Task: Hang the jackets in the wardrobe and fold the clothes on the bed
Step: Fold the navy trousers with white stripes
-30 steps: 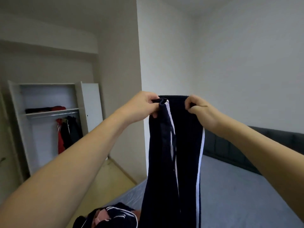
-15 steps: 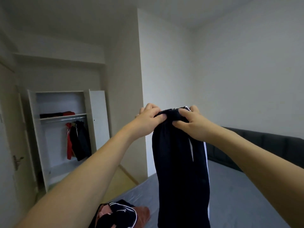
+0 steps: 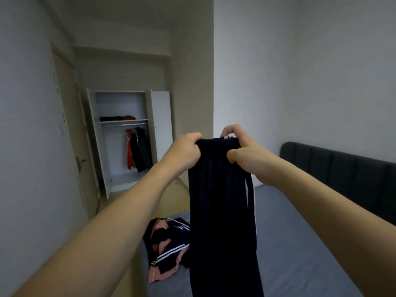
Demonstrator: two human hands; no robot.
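I hold dark navy trousers (image 3: pixel 222 211) with a white side stripe up in front of me, hanging straight down over the bed (image 3: pixel 300 243). My left hand (image 3: pixel 186 148) grips the top edge on the left, and my right hand (image 3: pixel 242 146) grips it on the right, the two hands close together. A heap of navy, white-striped and pink clothes (image 3: pixel 167 247) lies on the bed's left edge below. The white wardrobe (image 3: pixel 120 136) stands open at the back left, with a red and dark jackets (image 3: pixel 138 148) hanging on its rail.
A dark padded headboard (image 3: pixel 342 168) runs along the right wall. A closed door (image 3: pixel 70 125) with a handle is on the left wall next to the wardrobe. Folded dark and red items lie on the wardrobe shelf (image 3: pixel 117 118). Yellowish floor shows between bed and wardrobe.
My hands came together on the trousers' top edge, folding them narrower so the white stripes mostly vanished. The view turned left, showing more of the door and the heap of clothes.
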